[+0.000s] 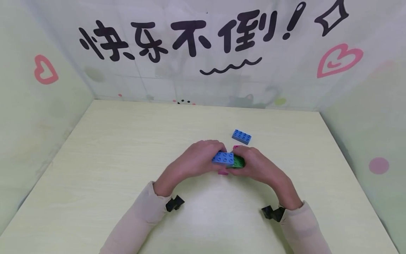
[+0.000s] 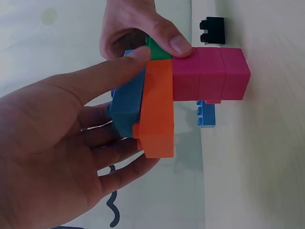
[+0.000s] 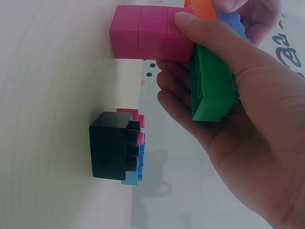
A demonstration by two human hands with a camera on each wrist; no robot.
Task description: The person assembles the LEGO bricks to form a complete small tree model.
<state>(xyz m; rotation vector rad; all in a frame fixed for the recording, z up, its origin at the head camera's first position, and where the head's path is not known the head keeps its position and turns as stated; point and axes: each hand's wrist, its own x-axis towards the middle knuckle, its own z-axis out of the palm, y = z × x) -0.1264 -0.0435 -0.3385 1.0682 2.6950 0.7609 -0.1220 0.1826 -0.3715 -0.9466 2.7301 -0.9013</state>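
Both hands meet over a small structure of toy building bricks. A stack of pink bricks (image 2: 209, 74) forms its upright, with an orange brick (image 2: 158, 105) and a green brick (image 3: 209, 88) side by side above it. A blue brick (image 1: 223, 158) lies over the orange one, slightly tilted against it in the left wrist view. The left hand (image 1: 200, 160) holds this blue brick, thumb on the near side and fingers behind. With its thumb pressed on the top pink brick and its fingers behind, the right hand (image 1: 255, 165) grips the structure at the green end.
Behind the hands a second blue brick (image 1: 241, 136) lies on the pale table (image 1: 127, 141). A black brick (image 3: 110, 145) stands to the right of the structure, with another pink brick (image 3: 127, 113) beyond it. Printed walls enclose the back and sides.
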